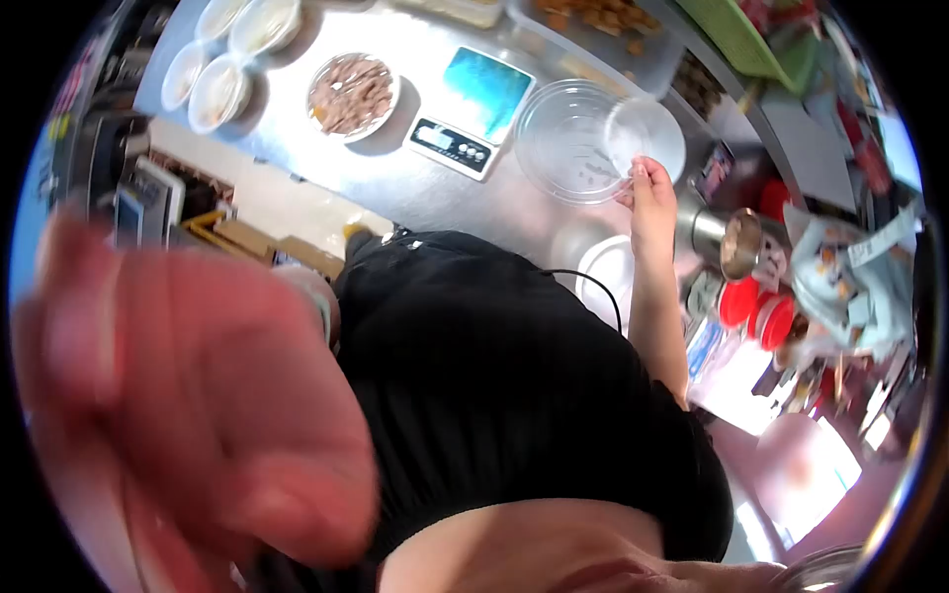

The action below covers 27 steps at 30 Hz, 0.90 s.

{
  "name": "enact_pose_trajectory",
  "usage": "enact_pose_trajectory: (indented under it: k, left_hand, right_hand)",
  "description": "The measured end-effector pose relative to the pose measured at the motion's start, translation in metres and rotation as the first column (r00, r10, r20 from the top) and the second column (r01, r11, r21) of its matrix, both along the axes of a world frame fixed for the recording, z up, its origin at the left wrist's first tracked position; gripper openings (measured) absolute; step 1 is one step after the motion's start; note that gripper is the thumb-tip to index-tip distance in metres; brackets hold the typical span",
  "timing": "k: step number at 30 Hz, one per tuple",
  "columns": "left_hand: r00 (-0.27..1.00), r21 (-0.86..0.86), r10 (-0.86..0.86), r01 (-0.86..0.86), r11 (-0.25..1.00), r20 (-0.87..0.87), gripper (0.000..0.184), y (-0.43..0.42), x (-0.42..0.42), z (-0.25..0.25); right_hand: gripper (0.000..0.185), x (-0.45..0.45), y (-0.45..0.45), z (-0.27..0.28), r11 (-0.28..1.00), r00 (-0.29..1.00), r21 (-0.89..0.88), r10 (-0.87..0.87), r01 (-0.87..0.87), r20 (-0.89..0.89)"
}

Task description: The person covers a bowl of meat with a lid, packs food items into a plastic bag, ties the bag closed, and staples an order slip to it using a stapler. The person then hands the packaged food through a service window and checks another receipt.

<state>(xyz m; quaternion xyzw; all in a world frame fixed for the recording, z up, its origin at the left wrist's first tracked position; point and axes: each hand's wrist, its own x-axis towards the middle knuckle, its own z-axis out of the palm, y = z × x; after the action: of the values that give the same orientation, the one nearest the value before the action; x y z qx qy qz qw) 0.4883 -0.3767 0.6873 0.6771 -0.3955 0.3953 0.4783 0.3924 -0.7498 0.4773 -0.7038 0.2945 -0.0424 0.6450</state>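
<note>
Clear round lid (565,133) pinched at its rim by the right hand (651,193), broad face turned up, toward steel table's (420,203) right edge, beside scale (471,113). Left hand (213,390) blurred near camera; finger state can't be told.

Can't make out detail on the left hand (217,385), heavily blurred. Can't trace the overlap of clear container (559,138) and white bowl (666,136), partly covered by the right hand (652,193). Can't read the display (435,134) on the scale (486,91). Can't see the whole green basket (751,44), cut by the top edge, or the white tub (605,269), partly behind the black shirt (494,395).
</note>
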Motion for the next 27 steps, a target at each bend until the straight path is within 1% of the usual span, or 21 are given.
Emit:
enact_pose_trajectory:
  k: [1,2,3,4,5,6,7,8,9,10,11,12,13,15,16,18,19,21,23,25,27]
  left_hand:
    - [0.992,-0.073,0.093,-0.099,0.992,-0.085,0.035,0.003,0.001,-0.013]
    - [0.968,-0.103,0.155,-0.178,0.979,-0.199,0.035,0.001,0.006,-0.028]
    - [0.919,-0.081,0.175,-0.216,0.973,-0.354,0.035,-0.006,0.018,-0.045]
    - [0.809,0.079,0.079,-0.041,0.996,-0.582,0.025,-0.010,0.034,-0.058]
    - [0.497,0.190,0.215,-0.101,0.977,-0.841,0.026,-0.020,0.038,-0.058]
    - [0.435,0.131,0.136,-0.042,0.990,-0.890,0.023,-0.005,0.056,-0.111]
    - [0.409,0.280,0.255,0.001,0.960,-0.876,0.037,0.005,0.054,-0.136]
    - [0.461,0.152,0.116,0.042,0.987,-0.880,0.037,0.017,0.057,-0.177]
    - [0.383,0.143,0.105,0.072,0.987,-0.918,0.037,0.022,0.049,-0.184]
    - [0.305,0.131,0.118,0.020,0.991,-0.945,0.037,0.025,0.044,-0.191]
    - [0.223,0.119,0.123,-0.030,0.992,-0.967,0.037,0.027,0.039,-0.200]
    - [0.226,-0.007,0.025,-0.138,0.990,-0.974,0.040,0.032,0.036,-0.216]
    - [0.222,-0.007,0.025,-0.146,0.989,-0.975,0.040,0.036,0.032,-0.221]
    - [0.243,0.049,0.111,-0.247,0.968,-0.964,0.039,0.048,0.033,-0.226]
    - [0.249,0.048,0.112,-0.251,0.967,-0.962,0.039,0.054,0.036,-0.229]
    - [0.221,0.206,0.265,-0.257,0.944,-0.939,0.041,0.066,0.039,-0.238]
    - [0.220,0.207,0.267,-0.261,0.943,-0.938,0.041,0.071,0.042,-0.243]
    - [0.264,0.403,0.476,-0.285,0.870,-0.839,0.043,0.081,0.050,-0.251]
    - [0.258,0.428,0.498,-0.283,0.858,-0.828,0.043,0.089,0.059,-0.259]
    - [0.250,0.448,0.514,-0.276,0.850,-0.821,0.043,0.094,0.067,-0.264]
    - [0.253,0.432,0.499,-0.277,0.858,-0.828,0.041,0.101,0.074,-0.266]
  right_hand:
    - [0.025,0.009,0.004,-0.005,0.999,0.999,0.016,0.046,-0.046,0.000]
    - [0.027,0.015,0.007,-0.011,0.986,0.998,0.157,0.065,-0.062,-0.010]
    - [0.029,0.021,0.012,-0.016,0.953,0.996,0.294,0.081,-0.070,-0.024]
    - [0.031,0.029,0.025,-0.013,0.932,0.986,0.329,0.165,-0.151,-0.014]
    - [0.031,0.038,0.039,-0.015,0.922,0.981,0.343,0.195,-0.178,-0.016]
    - [0.027,0.053,0.055,-0.018,0.904,0.972,0.368,0.235,-0.217,-0.005]
    - [0.023,0.069,0.071,-0.024,0.885,0.962,0.389,0.271,-0.255,0.013]
    - [0.023,0.084,0.087,-0.029,0.877,0.957,0.396,0.288,-0.273,0.022]
    - [0.024,0.096,0.101,-0.035,0.848,0.932,0.412,0.362,-0.333,0.009]
    - [0.025,0.110,0.114,-0.041,0.817,0.902,0.425,0.432,-0.390,-0.003]
    - [0.025,0.123,0.127,-0.048,0.812,0.897,0.427,0.441,-0.397,-0.004]
    - [0.025,0.134,0.140,-0.059,0.796,0.889,0.456,0.457,-0.398,-0.022]
    - [0.025,0.143,0.151,-0.069,0.780,0.880,0.483,0.473,-0.399,-0.038]
    - [0.026,0.159,0.169,-0.095,0.786,0.873,0.469,0.484,-0.403,-0.060]
    - [0.029,0.164,0.179,-0.100,0.799,0.873,0.447,0.482,-0.401,-0.077]
    - [0.029,0.172,0.197,-0.109,0.805,0.880,0.456,0.466,-0.379,-0.092]
    - [0.029,0.176,0.205,-0.112,0.813,0.889,0.464,0.446,-0.353,-0.105]
    - [0.030,0.181,0.217,-0.118,0.824,0.896,0.457,0.428,-0.335,-0.115]
    - [0.030,0.187,0.224,-0.120,0.861,0.919,0.401,0.381,-0.313,-0.100]
    - [0.030,0.193,0.227,-0.123,0.872,0.921,0.370,0.378,-0.320,-0.096]
    - [0.022,0.200,0.228,-0.125,0.889,0.892,0.249,0.427,-0.385,-0.146]
